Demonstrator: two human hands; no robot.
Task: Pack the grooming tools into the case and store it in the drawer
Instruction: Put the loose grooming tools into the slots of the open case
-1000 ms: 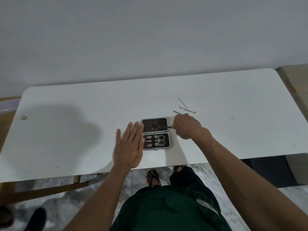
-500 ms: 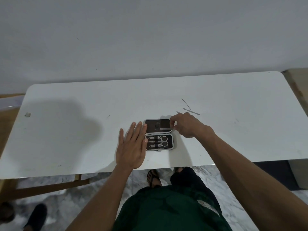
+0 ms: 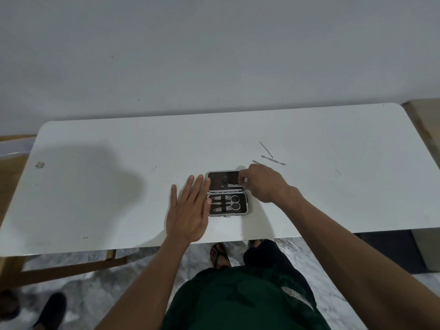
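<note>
A small grooming case [image 3: 246, 205] lies open on the white table [image 3: 119, 186], dark inside with a silver rim. Its near half holds scissors [image 3: 232, 202] and nail clippers [image 3: 219, 208] under straps. My right hand [image 3: 264, 183] reaches over the far half [image 3: 215, 181] and pinches a thin metal tool [image 3: 234, 186] lying across it. My left hand [image 3: 190, 208] rests flat, fingers spread, against the case's left side. Three slim metal tools lie loose behind my right hand: a thin probe [image 3: 266, 149], a flat pusher [image 3: 273, 160] and another piece [image 3: 256, 161], partly hidden.
A grey wall rises behind the table. A wooden frame [image 3: 59, 270] shows under the left end, over a marble floor. A beige block [image 3: 426, 120] stands at the right end. My sandalled foot [image 3: 220, 256] and green shorts are below the near edge.
My right hand has slid the thin tool leftward, from the case's right edge onto the far half. My left hand has stayed flat beside the case.
</note>
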